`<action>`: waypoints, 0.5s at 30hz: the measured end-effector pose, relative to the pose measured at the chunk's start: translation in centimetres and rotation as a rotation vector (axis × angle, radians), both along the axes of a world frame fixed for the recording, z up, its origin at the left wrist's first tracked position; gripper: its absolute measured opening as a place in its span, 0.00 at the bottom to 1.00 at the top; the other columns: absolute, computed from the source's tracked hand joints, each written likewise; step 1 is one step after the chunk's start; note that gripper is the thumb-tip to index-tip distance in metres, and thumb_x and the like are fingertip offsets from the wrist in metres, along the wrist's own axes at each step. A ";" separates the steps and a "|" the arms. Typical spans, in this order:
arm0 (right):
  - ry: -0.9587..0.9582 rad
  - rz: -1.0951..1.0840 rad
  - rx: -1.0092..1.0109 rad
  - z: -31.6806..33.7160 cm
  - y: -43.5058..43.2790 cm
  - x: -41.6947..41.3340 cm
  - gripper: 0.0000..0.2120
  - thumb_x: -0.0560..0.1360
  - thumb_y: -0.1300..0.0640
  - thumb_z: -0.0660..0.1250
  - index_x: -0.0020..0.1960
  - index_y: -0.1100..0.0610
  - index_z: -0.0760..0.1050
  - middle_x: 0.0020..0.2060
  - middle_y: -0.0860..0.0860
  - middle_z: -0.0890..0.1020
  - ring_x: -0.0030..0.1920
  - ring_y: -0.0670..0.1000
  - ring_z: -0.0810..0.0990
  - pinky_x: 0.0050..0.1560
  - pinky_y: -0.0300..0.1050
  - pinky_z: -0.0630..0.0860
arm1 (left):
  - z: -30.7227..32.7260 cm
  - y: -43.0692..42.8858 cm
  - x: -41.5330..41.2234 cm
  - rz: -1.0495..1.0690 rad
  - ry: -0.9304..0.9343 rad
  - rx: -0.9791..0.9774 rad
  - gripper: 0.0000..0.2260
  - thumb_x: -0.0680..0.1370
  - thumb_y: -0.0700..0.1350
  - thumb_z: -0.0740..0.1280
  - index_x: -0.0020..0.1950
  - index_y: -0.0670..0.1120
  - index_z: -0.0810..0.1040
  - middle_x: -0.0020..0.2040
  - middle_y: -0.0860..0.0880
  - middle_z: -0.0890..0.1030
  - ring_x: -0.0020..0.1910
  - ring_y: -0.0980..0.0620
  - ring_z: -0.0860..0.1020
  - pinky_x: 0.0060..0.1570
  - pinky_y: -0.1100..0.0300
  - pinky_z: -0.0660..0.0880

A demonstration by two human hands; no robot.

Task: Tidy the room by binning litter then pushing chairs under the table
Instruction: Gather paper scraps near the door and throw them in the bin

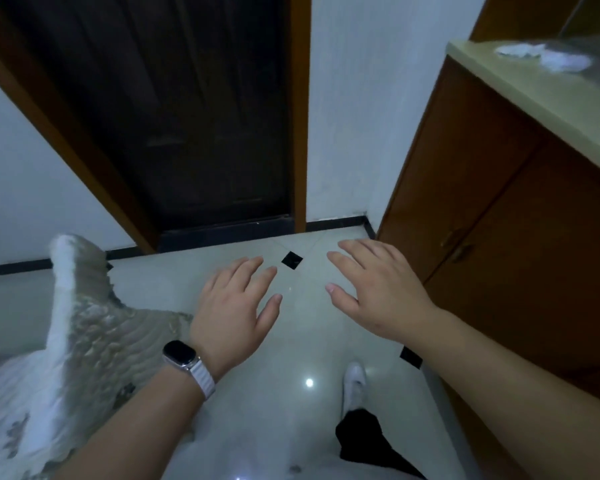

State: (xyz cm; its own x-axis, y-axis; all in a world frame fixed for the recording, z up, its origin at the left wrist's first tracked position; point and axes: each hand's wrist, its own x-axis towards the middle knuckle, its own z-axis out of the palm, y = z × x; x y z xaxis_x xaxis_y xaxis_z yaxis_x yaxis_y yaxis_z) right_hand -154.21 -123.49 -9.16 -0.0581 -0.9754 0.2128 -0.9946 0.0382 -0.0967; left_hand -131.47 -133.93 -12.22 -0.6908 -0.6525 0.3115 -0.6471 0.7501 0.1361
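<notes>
Both forearms reach forward over the glossy floor (291,344), the left hand (236,306) and right hand (385,289) apart, palms down, fingers straight and spread, holding nothing. Crumpled white litter (548,56) with clear plastic lies on the pale worktop (520,95) of the brown cabinet (492,209) at upper right. It is blurred, and its length runs along the worktop toward the frame edge. At left a lace-draped shape (84,341) rises, its narrow top pointing toward the wall (14,174).

One view: head-worn wide-angle cam, facing fwd and steeply down over the tiled floor (291,334) toward a dark door (187,116) straight ahead. Wooden cabinet (499,220) w/ pale counter (520,88) fills frame right; left grip (236,306) and right grip (385,292) sit close under lens, reaching in from bottom edge. Straight edges lean outward, esp. door frame (66,136) at left.
</notes>
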 end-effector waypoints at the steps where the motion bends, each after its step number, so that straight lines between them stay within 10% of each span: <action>1: -0.018 0.017 0.003 -0.4 -1.7 -0.6 0.24 0.77 0.42 0.55 0.65 0.55 0.75 0.62 0.54 0.78 0.63 0.57 0.74 0.63 0.54 0.70 | -0.1 -1.0 -0.3 0.016 -0.013 0.003 0.20 0.79 0.55 0.59 0.65 0.46 0.78 0.64 0.44 0.78 0.63 0.42 0.74 0.60 0.48 0.70; 15: -0.124 0.311 0.063 -0.9 -24.6 -12.1 0.26 0.77 0.40 0.53 0.67 0.53 0.74 0.65 0.52 0.76 0.65 0.56 0.73 0.64 0.55 0.69 | 3.2 -15.9 -9.2 0.385 -0.186 -0.013 0.22 0.80 0.58 0.57 0.68 0.49 0.75 0.66 0.46 0.77 0.65 0.44 0.74 0.64 0.46 0.70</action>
